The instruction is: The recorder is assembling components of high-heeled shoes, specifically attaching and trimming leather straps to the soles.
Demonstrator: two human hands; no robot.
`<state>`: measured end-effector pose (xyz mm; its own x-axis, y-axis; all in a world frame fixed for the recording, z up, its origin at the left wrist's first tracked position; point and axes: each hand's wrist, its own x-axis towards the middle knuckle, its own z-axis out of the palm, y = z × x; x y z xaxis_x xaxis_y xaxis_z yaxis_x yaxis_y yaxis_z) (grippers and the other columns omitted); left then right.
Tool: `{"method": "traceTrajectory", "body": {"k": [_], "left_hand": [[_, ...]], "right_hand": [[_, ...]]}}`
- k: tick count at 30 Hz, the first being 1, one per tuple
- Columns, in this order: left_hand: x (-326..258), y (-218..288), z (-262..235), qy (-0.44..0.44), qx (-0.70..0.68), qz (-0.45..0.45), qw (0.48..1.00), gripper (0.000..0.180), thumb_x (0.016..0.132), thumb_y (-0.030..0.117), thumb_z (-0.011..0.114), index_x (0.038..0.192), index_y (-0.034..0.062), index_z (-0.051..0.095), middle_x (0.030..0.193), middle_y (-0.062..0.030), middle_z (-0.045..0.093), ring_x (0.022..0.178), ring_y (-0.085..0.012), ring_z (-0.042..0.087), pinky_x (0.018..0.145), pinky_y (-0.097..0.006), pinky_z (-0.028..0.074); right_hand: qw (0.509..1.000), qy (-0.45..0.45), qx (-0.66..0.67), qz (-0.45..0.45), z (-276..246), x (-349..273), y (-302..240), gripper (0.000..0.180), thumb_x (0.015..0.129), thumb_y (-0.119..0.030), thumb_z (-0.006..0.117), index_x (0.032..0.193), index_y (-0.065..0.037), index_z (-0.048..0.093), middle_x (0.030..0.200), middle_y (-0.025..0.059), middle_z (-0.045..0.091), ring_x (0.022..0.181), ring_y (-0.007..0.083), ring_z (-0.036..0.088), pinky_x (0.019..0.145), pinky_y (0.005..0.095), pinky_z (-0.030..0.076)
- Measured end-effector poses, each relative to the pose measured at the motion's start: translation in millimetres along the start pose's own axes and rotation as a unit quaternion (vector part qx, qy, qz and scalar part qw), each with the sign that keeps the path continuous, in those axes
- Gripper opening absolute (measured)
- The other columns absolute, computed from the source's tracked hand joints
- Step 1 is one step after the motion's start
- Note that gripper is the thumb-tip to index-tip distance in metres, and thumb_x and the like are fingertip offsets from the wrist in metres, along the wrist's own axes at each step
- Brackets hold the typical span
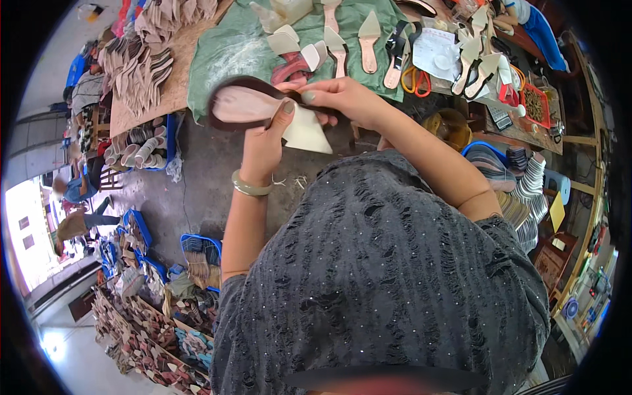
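Note:
Over the near edge of the worktable I hold a slide shoe with a pale insole and dark brown rim (240, 105). A cream-white pointed upper (307, 133) hangs from its side nearer to me. My left hand (263, 143) grips the shoe around its middle, thumb on top. The fingers of my right hand (343, 100) are pinched together at the shoe's right part, beside the upper; what exactly lies between the fingertips is hidden. A red cloth (289, 68) lies just beyond my hands.
Green cloth (224, 56) covers the table, with several finished-looking slides (369, 46) on it. Orange-handled scissors (416, 80) lie at the right, near a red tray (536, 105). Stacked soles (141, 79) stand left; a blue crate (201, 247) sits on the floor.

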<state>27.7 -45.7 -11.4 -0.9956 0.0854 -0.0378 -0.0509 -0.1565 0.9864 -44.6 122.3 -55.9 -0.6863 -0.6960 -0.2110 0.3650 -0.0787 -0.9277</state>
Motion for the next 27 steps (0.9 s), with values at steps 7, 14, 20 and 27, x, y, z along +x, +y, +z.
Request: {"method": "traceTrajectory", "body": {"k": [7, 14, 20, 27], "left_hand": [[17.3, 20.3, -15.6, -0.245, 0.31, -0.029, 0.918, 0.042, 0.075, -0.01, 0.049, 0.114, 0.0035, 0.056, 0.103, -0.0061, 0.062, 0.097, -0.0161, 0.057, 0.088, -0.026, 0.043], [62.5, 61.6, -55.3, -0.25, 0.554, -0.03, 0.793, 0.05, 0.067, -0.013, 0.047, 0.112, 0.0056, 0.06, 0.099, -0.0161, 0.065, 0.092, -0.0262, 0.064, 0.084, -0.03, 0.047], [92.7, 101.2, -92.8, -0.108, 0.522, 0.015, 0.846, 0.04, 0.078, -0.013, 0.048, 0.113, 0.0017, 0.059, 0.101, -0.009, 0.065, 0.095, -0.0154, 0.061, 0.087, -0.026, 0.045], [135.1, 64.4, -50.6, -0.175, 0.399, 0.076, 0.897, 0.031, 0.083, -0.003, 0.054, 0.113, -0.0024, 0.056, 0.101, -0.0105, 0.064, 0.097, -0.0183, 0.059, 0.092, -0.03, 0.042]], "right_hand": [[0.997, -0.068, 0.023, 0.014, -52.7, -36.2, 14.2, 0.045, 0.084, -0.012, 0.06, 0.129, -0.006, 0.052, 0.079, 0.0029, 0.064, 0.062, 0.0053, 0.053, 0.057, 0.0185, 0.044], [0.93, -0.053, -0.344, 0.12, -113.3, -92.6, 31.1, 0.048, 0.073, -0.012, 0.069, 0.119, -0.01, 0.059, 0.079, 0.0019, 0.064, 0.067, 0.0086, 0.058, 0.059, 0.0224, 0.047], [0.809, 0.043, -0.544, 0.219, -195.9, -178.0, 42.3, 0.046, 0.062, -0.018, 0.074, 0.104, -0.004, 0.063, 0.085, 0.0134, 0.066, 0.078, 0.0263, 0.063, 0.072, 0.0361, 0.047], [0.849, 0.267, -0.398, 0.222, -269.6, -239.2, 9.5, 0.035, 0.067, -0.014, 0.072, 0.099, -0.001, 0.066, 0.082, 0.0101, 0.067, 0.076, 0.0171, 0.062, 0.07, 0.0308, 0.048]]}}
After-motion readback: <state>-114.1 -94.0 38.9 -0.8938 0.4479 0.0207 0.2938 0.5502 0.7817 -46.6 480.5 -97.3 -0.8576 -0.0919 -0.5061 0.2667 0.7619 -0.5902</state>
